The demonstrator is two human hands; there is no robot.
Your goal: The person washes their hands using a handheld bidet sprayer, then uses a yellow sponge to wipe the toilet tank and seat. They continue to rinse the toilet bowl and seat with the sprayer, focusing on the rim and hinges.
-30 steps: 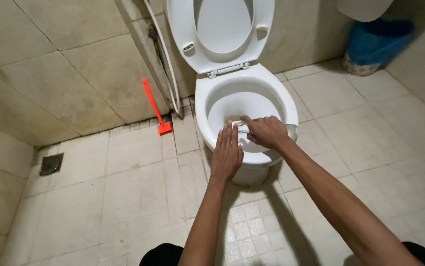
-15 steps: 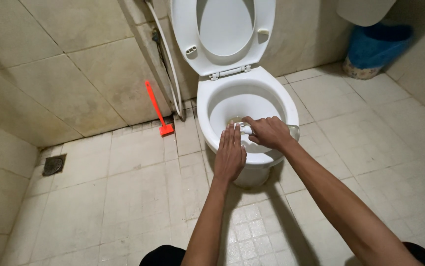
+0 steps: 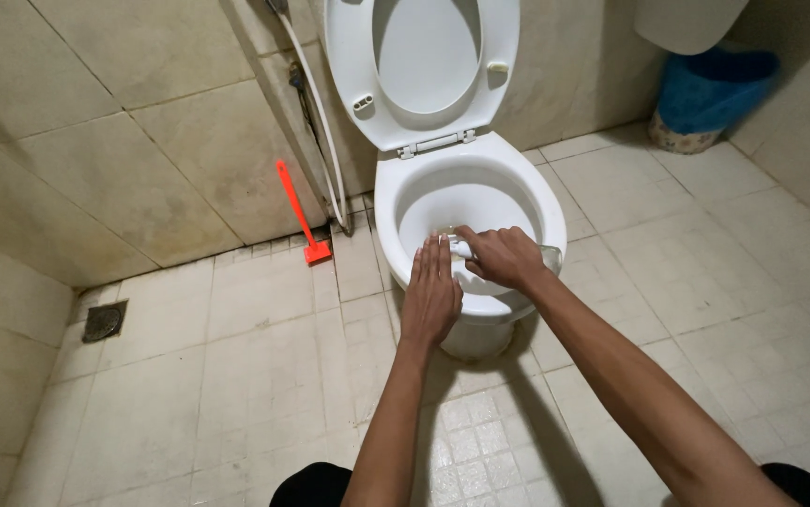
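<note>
Tiled bathroom; toilet, floor drain

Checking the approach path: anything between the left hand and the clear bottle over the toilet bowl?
Nothing visible. The left hand lies flat on the toilet front rim, fingertips right by the neck of the clear bottle, which the right hand grips over the bowl.

Both forearms are bare from elbow to wrist, with no sleeve showing on either. The left hand and the right hand wear no gloves, rings, watch or bands. At the picture's lower edge, dark black cloth covers the person's knees on both sides.
</note>
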